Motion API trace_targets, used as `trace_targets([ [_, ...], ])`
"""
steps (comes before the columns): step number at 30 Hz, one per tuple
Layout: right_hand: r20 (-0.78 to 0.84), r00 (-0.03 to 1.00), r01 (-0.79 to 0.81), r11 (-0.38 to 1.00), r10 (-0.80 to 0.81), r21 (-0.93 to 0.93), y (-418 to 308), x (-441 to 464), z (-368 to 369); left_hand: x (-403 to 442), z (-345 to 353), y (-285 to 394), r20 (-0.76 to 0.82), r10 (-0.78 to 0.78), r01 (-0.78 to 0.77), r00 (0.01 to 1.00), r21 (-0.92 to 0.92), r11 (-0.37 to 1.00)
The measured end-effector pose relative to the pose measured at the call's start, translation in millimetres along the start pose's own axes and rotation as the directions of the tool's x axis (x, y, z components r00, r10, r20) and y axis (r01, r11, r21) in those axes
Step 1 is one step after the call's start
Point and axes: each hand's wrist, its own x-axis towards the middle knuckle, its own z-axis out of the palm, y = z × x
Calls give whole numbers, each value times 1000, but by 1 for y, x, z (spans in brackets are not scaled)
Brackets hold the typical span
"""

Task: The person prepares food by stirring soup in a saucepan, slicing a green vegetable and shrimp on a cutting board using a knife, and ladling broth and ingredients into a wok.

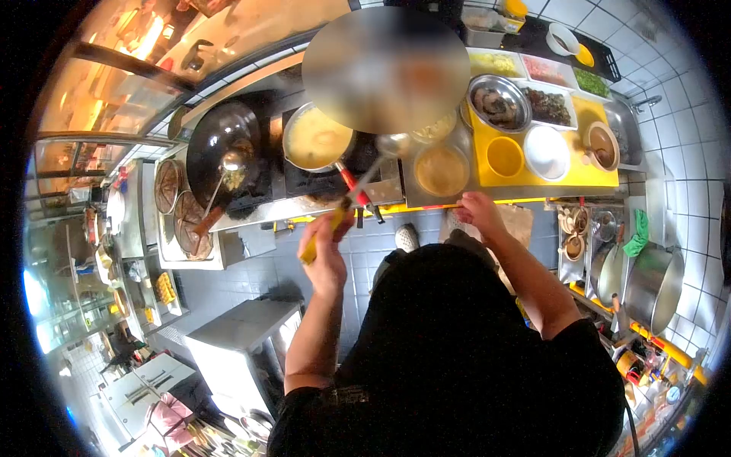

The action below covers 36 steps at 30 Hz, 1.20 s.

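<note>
My left hand [326, 247] is wrapped round the yellow handle of a metal ladle [368, 179], whose bowl is over the counter near a blurred area. Left of it, a pan [318, 139] with a red handle holds pale yellow liquid on the stove. My right hand [480, 213] hovers at the counter's front edge, fingers partly curled; whether it holds anything I cannot make out. In front of it stands a round container [442, 170] of tan liquid. A blurred patch hides the counter's back middle.
A dark wok [223, 148] with a second ladle [231, 161] stands at the left. On the right are a steel bowl [499, 104], a yellow bowl [505, 157], a white bowl [546, 152] and trays of chopped food [550, 107]. A steel cabinet [245, 324] stands behind me.
</note>
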Motion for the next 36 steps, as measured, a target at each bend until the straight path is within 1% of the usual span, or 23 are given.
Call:
trace_targets([
  [1, 6, 1000, -14, 1000, 14, -10, -2, -1, -2, 4, -4, 5, 9, 90, -90, 996, 2, 996],
  [3, 13, 999, -40, 999, 40, -37, -7, -2, -6, 18, -15, 7, 36, 241, -241, 970, 286, 927],
  [4, 7, 1000, -23, 999, 24, -47, -11, -5, -5, 31, -29, 1, 132, 307, -330, 942, 514, 791],
  [5, 2, 1000, -8, 998, 8, -57, -15, -8, -4, 44, -41, -5, 239, 342, -406, 909, 697, 591],
  [8, 11, 1000, 5, 997, -4, -75, -22, -14, -3, 71, -47, -8, 399, 344, -491, 850, 837, 242],
  [11, 11, 1000, 16, 995, -15, -100, -23, -17, -9, 98, -63, -33, 463, 340, -551, 819, 800, 237],
  [12, 12, 1000, 21, 994, -20, -109, -21, -18, -11, 102, -64, -39, 442, 283, -514, 851, 811, 279],
  [15, -23, 1000, -14, 988, 10, -152, -17, -23, -19, 115, -59, -53, 445, 346, -548, 826, 777, 310],
  [17, -47, 998, -41, 989, 35, -140, -11, -27, -25, 114, -59, -49, 296, 270, -393, 916, 789, 472],
  [18, -60, 997, -54, 990, 46, -134, -8, -28, -29, 114, -70, -59, 218, 286, -351, 933, 724, 594],
  [19, -71, 995, -76, 988, 67, -136, -5, -28, -33, 110, -76, -48, 42, 222, -201, 974, 610, 767],
  [21, -127, 987, -110, 986, 94, -126, 1, -26, -44, 98, -76, -28, -215, -18, 67, 976, 220, 973],
  [22, -141, 986, -101, 989, 84, -112, 4, -26, -50, 99, -81, -19, -337, -4, 94, 942, 249, 964],
  [23, -140, 987, -95, 990, 80, -103, 4, -26, -57, 104, -82, -14, -384, -14, 102, 923, 211, 972],
  [24, -135, 989, -70, 993, 57, -91, 8, -24, -64, 113, -92, -29, -366, 55, 22, 929, 204, 979],
  [25, -141, 989, -59, 993, 44, -103, 9, -23, -68, 122, -85, -39, -386, 68, -24, 920, 117, 993],
  [26, -165, 986, -61, 986, 35, -158, 3, -25, -67, 125, -67, -40, -402, 62, -20, 914, 108, 994],
  [27, -183, 983, -35, 983, 2, -178, -6, -31, -64, 133, -74, -57, -401, 11, -11, 916, 3, 1000],
  [28, -239, 970, -80, 976, 30, -202, -12, -30, -64, 131, -62, -50, -445, -51, 51, 894, -11, 999],
  [31, -279, 960, -92, 953, 8, -290, -37, -42, -69, 119, -85, -31, -421, -125, 146, 899, 18, 989],
  [32, -310, 951, -69, 961, -19, -268, -40, -41, -75, 110, -88, -24, -407, -14, 65, 913, 113, 991],
  [33, -343, 939, -51, 968, -38, -246, -39, -40, -84, 113, -89, -25, -470, -20, 81, 882, 110, 991],
  [36, -486, 867, 31, 986, -109, -165, -23, -25, -110, 118, -85, -64, -391, 32, -12, 920, 53, 999],
])
